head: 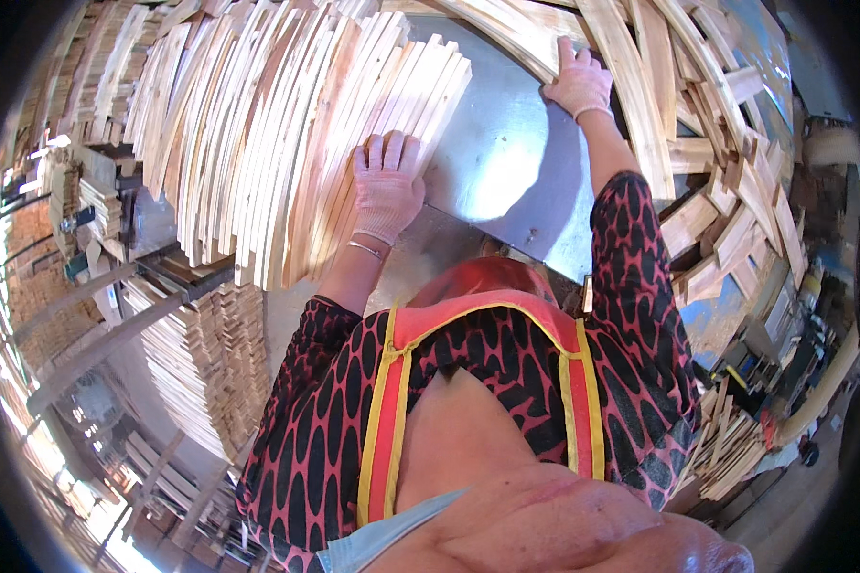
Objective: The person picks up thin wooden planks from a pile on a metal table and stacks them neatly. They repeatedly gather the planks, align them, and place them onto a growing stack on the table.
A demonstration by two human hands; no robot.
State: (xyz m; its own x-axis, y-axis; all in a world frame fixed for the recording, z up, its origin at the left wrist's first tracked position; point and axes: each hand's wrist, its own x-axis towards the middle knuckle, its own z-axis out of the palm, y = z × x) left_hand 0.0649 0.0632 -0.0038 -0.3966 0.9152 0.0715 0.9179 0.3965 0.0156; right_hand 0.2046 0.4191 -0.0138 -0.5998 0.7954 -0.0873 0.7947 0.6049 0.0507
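Note:
My left hand (387, 183), in a pale knit glove, lies with its fingers stretched over the right end of a long row of wooden boards (258, 136). These boards stand on edge, packed side by side. At the upper right my right hand (580, 82), gloved too, has thumb and fingers around the end of a light wooden board (519, 36) that runs away to the upper left. Its fingertips and the underside of that board are partly hidden. Between both hands stretches a shiny grey metal tabletop (466, 157).
Loose wooden boards (648, 93) and short offcuts (731, 229) lie heaped on the right. A tall stack of wooden strips (201, 365) stands at lower left, beside a metal frame (107, 336). More thin strips (731, 444) lie low on the right, near a bent hose (820, 401).

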